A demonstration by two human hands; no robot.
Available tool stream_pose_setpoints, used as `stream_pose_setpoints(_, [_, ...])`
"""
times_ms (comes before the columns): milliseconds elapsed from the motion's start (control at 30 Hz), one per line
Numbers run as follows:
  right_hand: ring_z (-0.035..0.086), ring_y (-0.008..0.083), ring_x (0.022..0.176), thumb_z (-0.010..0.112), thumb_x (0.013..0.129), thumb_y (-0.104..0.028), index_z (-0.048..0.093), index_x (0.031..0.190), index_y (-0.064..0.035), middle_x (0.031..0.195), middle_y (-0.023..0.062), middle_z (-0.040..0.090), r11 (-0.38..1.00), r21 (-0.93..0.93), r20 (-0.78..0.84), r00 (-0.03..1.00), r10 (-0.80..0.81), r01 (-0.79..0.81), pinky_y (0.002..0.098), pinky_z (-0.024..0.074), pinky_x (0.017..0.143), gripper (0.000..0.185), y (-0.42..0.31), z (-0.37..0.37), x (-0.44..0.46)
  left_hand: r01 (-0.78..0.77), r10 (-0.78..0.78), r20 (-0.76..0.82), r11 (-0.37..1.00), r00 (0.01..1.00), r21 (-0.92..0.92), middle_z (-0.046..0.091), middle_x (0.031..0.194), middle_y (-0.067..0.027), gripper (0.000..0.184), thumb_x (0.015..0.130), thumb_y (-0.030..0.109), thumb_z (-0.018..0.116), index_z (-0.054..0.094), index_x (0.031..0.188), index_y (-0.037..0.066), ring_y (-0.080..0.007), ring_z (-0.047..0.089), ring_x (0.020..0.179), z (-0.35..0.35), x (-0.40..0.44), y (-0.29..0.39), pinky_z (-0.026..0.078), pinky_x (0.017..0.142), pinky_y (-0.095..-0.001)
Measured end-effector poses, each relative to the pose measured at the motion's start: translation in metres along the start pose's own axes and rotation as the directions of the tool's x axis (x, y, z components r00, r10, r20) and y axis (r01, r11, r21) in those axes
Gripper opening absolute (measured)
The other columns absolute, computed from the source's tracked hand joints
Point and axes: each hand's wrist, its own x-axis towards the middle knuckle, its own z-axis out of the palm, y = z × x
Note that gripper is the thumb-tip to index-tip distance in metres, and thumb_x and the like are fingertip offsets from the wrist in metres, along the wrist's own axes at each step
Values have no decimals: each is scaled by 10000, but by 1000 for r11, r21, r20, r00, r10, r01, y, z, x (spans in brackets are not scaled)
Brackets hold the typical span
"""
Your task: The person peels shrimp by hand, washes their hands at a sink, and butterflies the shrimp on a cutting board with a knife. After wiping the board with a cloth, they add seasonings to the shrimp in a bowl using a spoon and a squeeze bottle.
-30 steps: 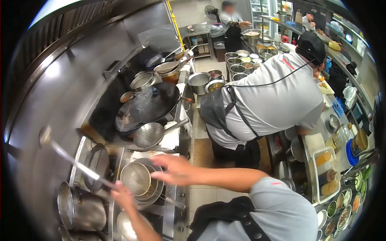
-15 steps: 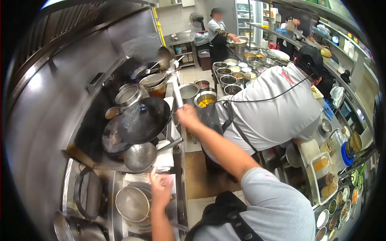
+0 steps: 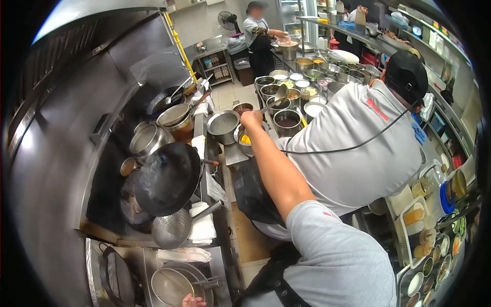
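Note:
My right hand (image 3: 250, 119) is closed round the handle of a metal ladle (image 3: 281, 93), whose bowl is over the round pots of ingredients. Below that hand is a metal pot (image 3: 244, 148) with yellow contents, partly hidden by my arm. Beside it stands a larger pot (image 3: 223, 124) of pale liquid. My left hand (image 3: 194, 301) is at the bottom edge, by the rim of a round strainer (image 3: 171, 287); its fingers are only partly in view, and I cannot make out its grip.
A black wok (image 3: 169, 179) and a perforated ladle (image 3: 172, 228) lie on the stove at left. A co-worker in a grey shirt (image 3: 358, 148) leans over the counter at right. Another person (image 3: 258, 41) stands at the back by a pot.
The ladle has swung from the far left across to the ingredient pots with my right hand. My left hand has dropped to the bottom edge. The view has shifted.

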Motion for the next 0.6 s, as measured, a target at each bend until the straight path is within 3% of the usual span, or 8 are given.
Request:
stream_pose_setpoints(33, [691,346,852,589,776,-36,641,941,74,937,258,683,858,434,-65,940,334,-274,394,532,704,205,-14,-9,-19,-18,17,37,1000,999,24,677,919,-101,362,972,207,573,515,1281,27,-139,623,650,5,4,3,469,478,-217])
stream_pose_setpoints(200, [693,324,760,608,767,-26,627,937,69,875,234,682,856,426,-36,939,341,-295,404,524,599,196,26,-7,-15,-37,38,166,999,985,-9,686,918,-92,333,984,204,558,529,1272,38,-126,622,658,10,18,-14,483,502,-223])
stream_pose_setpoints(267, [690,385,930,604,802,-71,585,1102,92,994,277,676,796,480,120,926,357,-369,415,563,766,343,37,-14,-20,-46,41,171,999,984,26,687,915,-90,337,984,207,558,523,1276,41,-125,624,660,7,13,-12,486,500,-224])
stream_pose_setpoints(333, [697,373,914,604,812,-74,571,1092,101,1007,266,677,834,398,169,924,342,-382,410,570,752,332,53,-5,-2,-53,42,174,997,984,60,687,912,-89,342,985,209,559,518,1281,43,-125,627,662,3,12,-12,488,498,-226])
stream_pose_setpoints(400, [704,324,736,614,790,-41,643,920,95,895,228,684,977,89,0,981,196,-196,412,553,587,190,68,9,13,-43,31,168,997,985,68,684,906,-86,346,983,217,565,518,1281,48,-127,630,662,-3,13,-14,492,494,-225])
stream_pose_setpoints(433, [704,324,736,614,790,-41,643,920,95,895,228,684,976,91,1,980,200,-199,412,553,587,190,66,6,10,-44,31,168,996,985,72,684,906,-86,346,983,217,565,518,1281,48,-127,630,662,-5,12,-14,492,494,-225])
stream_pose_setpoints(500, [705,354,806,587,815,-44,633,996,115,980,255,673,837,445,-3,933,359,-320,420,573,639,245,56,-7,-6,-41,34,177,999,984,33,683,906,-89,344,980,221,572,526,1271,42,-129,630,657,-8,11,-14,492,492,-223])
stream_pose_setpoints(600, [698,371,871,560,825,-30,618,1049,121,1053,271,655,790,450,-54,870,490,-417,426,577,673,276,29,-31,-42,-26,22,167,999,986,23,685,913,-97,343,978,219,578,533,1262,32,-129,630,658,-11,15,-16,491,488,-222])
